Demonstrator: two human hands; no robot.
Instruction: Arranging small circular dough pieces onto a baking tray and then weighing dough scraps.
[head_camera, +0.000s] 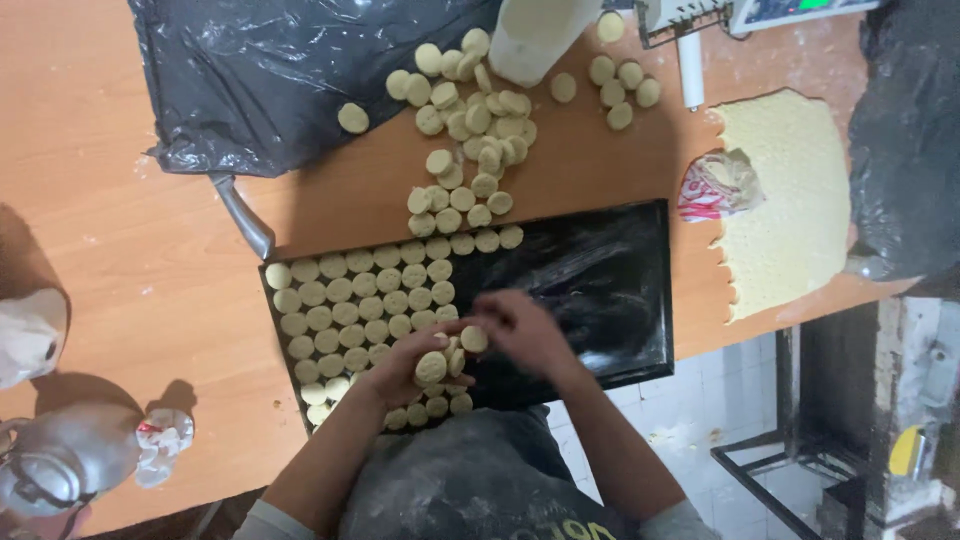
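Observation:
A black baking tray (610, 290) lies on the wooden table, its left half filled with rows of round pale dough discs (350, 300). My left hand (415, 365) hovers over the tray's near edge and holds a small stack of dough discs (433, 366). My right hand (520, 328) sits just beside it, pinching one dough disc (474, 339) at the fingertips. A loose pile of cut dough discs (475, 130) lies on the table beyond the tray.
A rolled dough sheet (790, 200) with scalloped cut edges lies at the right, a crumpled wrapper (715, 187) on it. Black plastic bags (270, 70) cover the far left and right. A white container (535, 35), a metal kettle (60, 460) and a scale stand nearby.

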